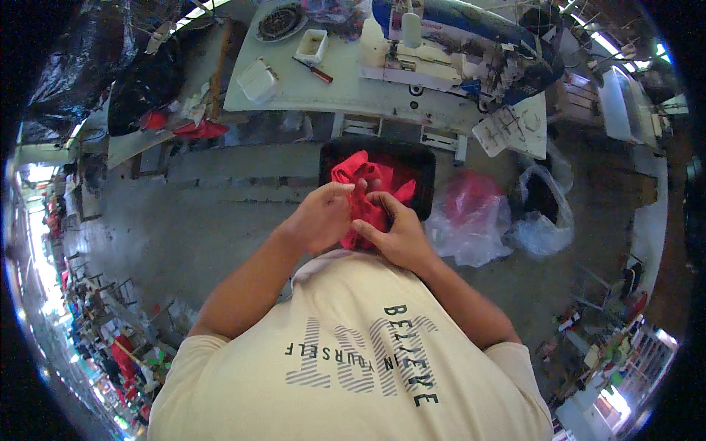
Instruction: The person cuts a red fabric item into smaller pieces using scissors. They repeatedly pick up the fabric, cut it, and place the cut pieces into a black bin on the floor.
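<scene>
Head view: a red cloth [373, 215] is held up between two bare hands, just in front of the shirt [353, 353]; its middle is framed by the fingers, its upper folds are spread beyond the fingertips, and its lower end is hung below them toward the shirt. By the right hand [403, 234] the cloth is gripped at its right side, thumb and forefinger being bent onto it; by the left hand [320, 219] its left side is held, the thumb being laid along the edge (the other fingers are partly hidden, so their exact grip cannot be told). Beyond the hands a black bin [423, 163] is seen, with red fabric [401, 184] inside; whether this is joined to the cloth cannot be told; to the right, two clear bags [471, 231] [546, 234] are set on the floor [191, 220]; farther off, a sewing machine [426, 62] is mounted on a table [294, 97], with a screwdriver [321, 74] laid left of it.
</scene>
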Tool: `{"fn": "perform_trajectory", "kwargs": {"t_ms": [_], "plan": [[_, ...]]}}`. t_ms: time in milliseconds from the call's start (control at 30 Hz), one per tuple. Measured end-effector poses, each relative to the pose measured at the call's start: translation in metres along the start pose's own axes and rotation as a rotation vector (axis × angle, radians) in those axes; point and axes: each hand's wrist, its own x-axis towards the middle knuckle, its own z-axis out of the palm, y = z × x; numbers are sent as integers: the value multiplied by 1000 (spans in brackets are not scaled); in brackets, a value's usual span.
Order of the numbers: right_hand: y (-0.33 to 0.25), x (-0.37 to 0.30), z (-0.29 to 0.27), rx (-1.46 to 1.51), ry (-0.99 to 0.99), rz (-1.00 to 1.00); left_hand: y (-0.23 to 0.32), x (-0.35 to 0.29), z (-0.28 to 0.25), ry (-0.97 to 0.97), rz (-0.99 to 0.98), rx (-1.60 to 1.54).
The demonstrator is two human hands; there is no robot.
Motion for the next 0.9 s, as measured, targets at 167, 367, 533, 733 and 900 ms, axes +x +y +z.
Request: {"fn": "perform_trajectory", "kwargs": {"t_ms": [167, 367, 533, 733, 900], "plan": [[7, -3, -27, -114, -56, -86, -38, 27, 18, 170, 296, 158], [26, 6, -56, 109, -326, 1, -41, 17, 23, 27, 111, 309], [21, 1, -53, 372, -372, 156, -47, 13, 41, 218, 331, 449], [14, -3, -50, 272, -319, -115, -36, 17, 25, 307, 556, 691], [-23, -11, -81, -92, -152, 75, -26, 5, 34, 418, 456, 745]]}}
